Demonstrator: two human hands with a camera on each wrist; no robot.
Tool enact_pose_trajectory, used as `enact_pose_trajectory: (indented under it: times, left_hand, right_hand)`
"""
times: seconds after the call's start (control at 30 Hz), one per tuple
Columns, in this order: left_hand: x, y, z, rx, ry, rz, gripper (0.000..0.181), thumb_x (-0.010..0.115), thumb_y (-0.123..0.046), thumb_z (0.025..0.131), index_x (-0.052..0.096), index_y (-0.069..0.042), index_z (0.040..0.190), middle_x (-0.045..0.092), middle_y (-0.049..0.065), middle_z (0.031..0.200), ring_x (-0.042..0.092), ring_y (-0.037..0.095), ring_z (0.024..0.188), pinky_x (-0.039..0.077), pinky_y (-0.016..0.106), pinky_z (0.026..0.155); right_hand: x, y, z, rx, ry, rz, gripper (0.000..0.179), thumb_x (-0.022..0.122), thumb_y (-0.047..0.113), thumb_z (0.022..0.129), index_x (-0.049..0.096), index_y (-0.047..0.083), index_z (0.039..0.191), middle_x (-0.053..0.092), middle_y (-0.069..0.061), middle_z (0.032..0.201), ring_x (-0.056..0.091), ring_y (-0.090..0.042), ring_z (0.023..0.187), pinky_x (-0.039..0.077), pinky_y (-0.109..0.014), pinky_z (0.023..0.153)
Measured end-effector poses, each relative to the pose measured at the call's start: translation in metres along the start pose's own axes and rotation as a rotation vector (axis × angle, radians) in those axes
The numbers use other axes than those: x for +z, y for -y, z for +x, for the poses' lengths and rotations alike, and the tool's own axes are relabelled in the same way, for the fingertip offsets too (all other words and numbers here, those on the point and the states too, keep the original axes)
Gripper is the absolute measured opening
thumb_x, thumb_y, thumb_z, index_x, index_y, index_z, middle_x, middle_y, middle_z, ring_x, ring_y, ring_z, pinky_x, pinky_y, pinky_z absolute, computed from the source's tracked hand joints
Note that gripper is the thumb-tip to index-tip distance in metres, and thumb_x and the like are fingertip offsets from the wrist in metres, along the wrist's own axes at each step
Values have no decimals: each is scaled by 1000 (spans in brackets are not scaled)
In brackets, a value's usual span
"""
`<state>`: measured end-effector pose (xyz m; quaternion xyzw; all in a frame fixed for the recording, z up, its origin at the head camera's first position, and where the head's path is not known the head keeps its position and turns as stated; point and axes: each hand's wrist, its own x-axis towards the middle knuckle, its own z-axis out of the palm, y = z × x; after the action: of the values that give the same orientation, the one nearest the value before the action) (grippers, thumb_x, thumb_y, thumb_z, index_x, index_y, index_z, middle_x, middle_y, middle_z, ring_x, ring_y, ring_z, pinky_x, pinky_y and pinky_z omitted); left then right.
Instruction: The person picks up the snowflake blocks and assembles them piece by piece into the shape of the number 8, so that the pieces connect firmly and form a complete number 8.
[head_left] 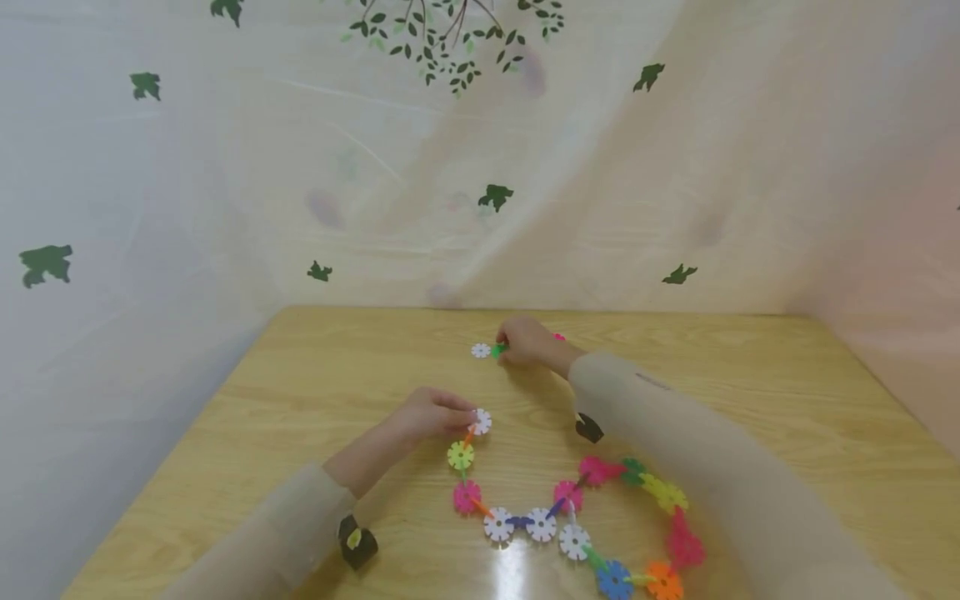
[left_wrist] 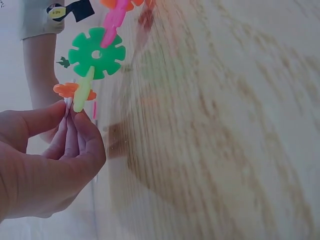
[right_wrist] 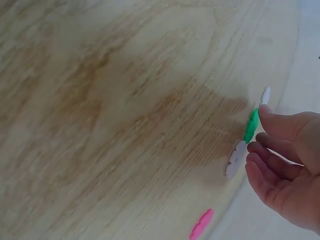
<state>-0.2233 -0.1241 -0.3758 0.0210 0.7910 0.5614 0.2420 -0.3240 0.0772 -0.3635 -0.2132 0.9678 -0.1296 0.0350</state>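
Observation:
My left hand [head_left: 431,414] pinches a white notched flower disc [head_left: 483,422], the end of a chain of interlocked plastic discs. After it come orange, yellow [head_left: 461,456], green and pink [head_left: 467,497] discs. In the left wrist view the green disc [left_wrist: 96,53] shows face-on above the fingertips. My right hand [head_left: 528,342] is at the back of the table, its thumb tip by a loose green disc [right_wrist: 251,125]. Its other fingers are loosely bent, with a gap to the thumb. A loose white disc [right_wrist: 235,159] lies beside them, and another white disc [head_left: 481,351] lies farther left.
The chain runs on into a loop at the front right, with blue [head_left: 615,579], orange [head_left: 664,581] and red-pink [head_left: 685,546] discs, partly beside my right sleeve. A loose pink disc [right_wrist: 201,224] lies near the wooden table's [head_left: 337,358] back edge. A leaf-patterned curtain [head_left: 390,192] hangs behind.

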Motion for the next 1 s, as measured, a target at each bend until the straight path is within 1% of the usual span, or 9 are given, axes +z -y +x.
enact_pose_trajectory:
  times: [0.1,0.2,0.3,0.4,0.5,0.63,0.7,0.8,1.0]
  left_hand:
    - [1,-2,-1,-5,4,6,23,66,-6,88,68,6,108,74,12,93,67,6,71,59,26,76]
    - [1,-3,-2,-5,19,4,24,66,-7,89,67,6,109,74,13,96,67,6,73,59,26,78]
    - [0,-3,-3,3,35,2,26,65,-8,89,65,7,110,73,14,98,67,6,75,59,27,79]
    - [-1,-3,-4,17,45,-3,26,64,-7,90,64,8,111,73,16,99,68,7,76,60,28,80]
    - [-1,-3,-5,15,43,-6,26,64,-6,90,64,8,112,72,17,102,68,7,76,59,28,81]
    - [-1,-1,-6,-3,23,-2,26,65,-7,89,65,6,111,72,17,102,68,7,74,59,27,80]
    - [0,-1,-6,-13,15,2,25,66,-7,88,66,5,111,73,16,101,68,7,74,59,26,80]
    - [0,0,-6,-16,10,7,25,66,-8,88,66,4,110,73,16,101,68,7,74,59,26,80]
    - [-1,0,-6,-9,14,-10,26,66,-7,89,66,5,111,72,17,105,69,8,79,59,27,83]
  right_hand:
    - [0,-1,3,-7,16,-17,23,74,17,80,71,1,96,70,-11,90,60,-23,83,52,-37,82]
    - [-1,-1,3,20,31,-3,20,75,16,79,71,1,92,69,-10,89,59,-21,83,52,-34,81]
    - [-3,0,1,58,43,34,23,79,15,77,69,1,92,67,-10,92,58,-20,85,51,-33,81]
    - [-4,0,-1,70,54,89,26,83,15,72,68,3,89,66,-9,89,56,-18,82,49,-28,76]
    - [-3,-1,-6,46,66,141,25,85,15,69,68,4,83,67,-6,82,56,-15,76,47,-22,69]
    - [-5,-2,-16,-17,70,199,19,84,12,69,70,4,80,70,-6,76,58,-10,69,46,-16,63]
    - [-6,-2,-23,-55,72,232,16,82,9,70,71,2,80,72,-9,76,60,-9,67,47,-15,61]
    - [-8,-2,-33,-95,81,251,13,81,9,72,73,2,79,74,-9,75,59,-4,64,47,-14,60]
    - [-12,5,-53,-123,126,320,11,80,10,76,72,3,78,72,-7,73,57,-2,61,49,-14,58]
